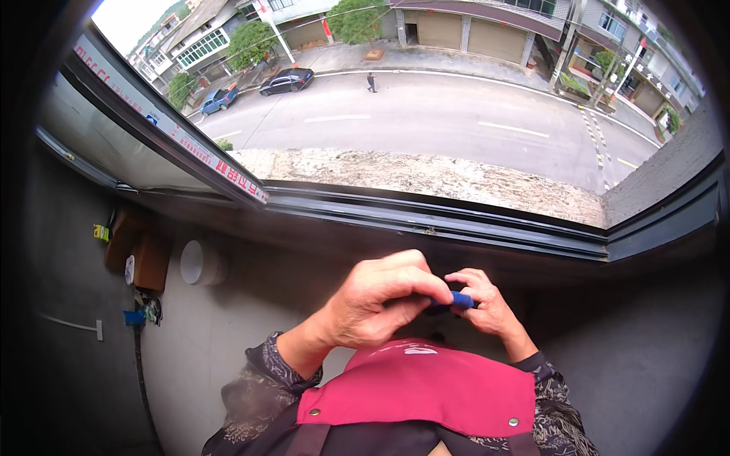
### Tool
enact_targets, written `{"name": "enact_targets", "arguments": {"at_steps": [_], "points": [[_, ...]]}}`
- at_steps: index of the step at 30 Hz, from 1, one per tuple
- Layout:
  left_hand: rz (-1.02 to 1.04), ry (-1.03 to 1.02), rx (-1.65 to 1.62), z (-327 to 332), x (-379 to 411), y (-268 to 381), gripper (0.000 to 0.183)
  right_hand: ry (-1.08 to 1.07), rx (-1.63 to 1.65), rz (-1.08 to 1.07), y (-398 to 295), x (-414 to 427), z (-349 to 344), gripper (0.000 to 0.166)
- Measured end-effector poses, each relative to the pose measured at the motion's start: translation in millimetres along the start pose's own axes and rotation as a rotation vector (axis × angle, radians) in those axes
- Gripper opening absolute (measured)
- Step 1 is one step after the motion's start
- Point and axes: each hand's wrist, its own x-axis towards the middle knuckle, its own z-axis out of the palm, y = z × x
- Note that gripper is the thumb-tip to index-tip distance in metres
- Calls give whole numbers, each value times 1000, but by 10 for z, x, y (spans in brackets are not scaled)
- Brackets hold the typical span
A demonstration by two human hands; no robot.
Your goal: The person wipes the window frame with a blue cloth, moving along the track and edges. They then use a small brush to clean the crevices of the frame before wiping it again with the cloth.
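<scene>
Both my hands are raised in front of my chest, just inside the open window. My left hand (388, 299) pinches a small blue item (463, 300) between thumb and bent fingers. From the other side, my right hand (485, 302) grips the item's end with thumb and fingers. Most of the item is hidden behind my left fingers, so I cannot tell what it is; its surface looks like fabric. Below the hands is the red apron (422, 390) I wear, with metal snaps and dark straps. Beyond them runs the dark metal window track (433, 222), which neither hand touches.
A window sash (171, 134) with printed protective film stands at left. Outside are a rough ledge (399, 171), a road (433, 114) with a walking person (371, 82), and parked cars. On the floor at left are a white bucket (197, 262), cardboard boxes (151, 262) and a yellow-green container (101, 232).
</scene>
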Motion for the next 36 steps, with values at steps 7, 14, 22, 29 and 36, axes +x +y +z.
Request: {"name": "enact_targets", "arguments": {"at_steps": [7, 14, 22, 29, 36], "points": [[-224, 70, 642, -353, -271, -60, 27, 76, 666, -128, -465, 373, -145, 30], [-116, 572, -140, -206, -156, 100, 19, -287, 860, 91, -266, 848, 359, 81], [-122, 1093, -301, -1112, -719, -454, 11, -404, 333, 251, -133, 962, 990, 57], [-480, 1145, -94, -1577, -1124, -1088, 18, -373, 423, 115, -562, 1168, 1182, 75], [-541, 952, 428, -1807, -1007, -1328, 18, -527, 484, 153, -808, 1410, 1286, 72]]}}
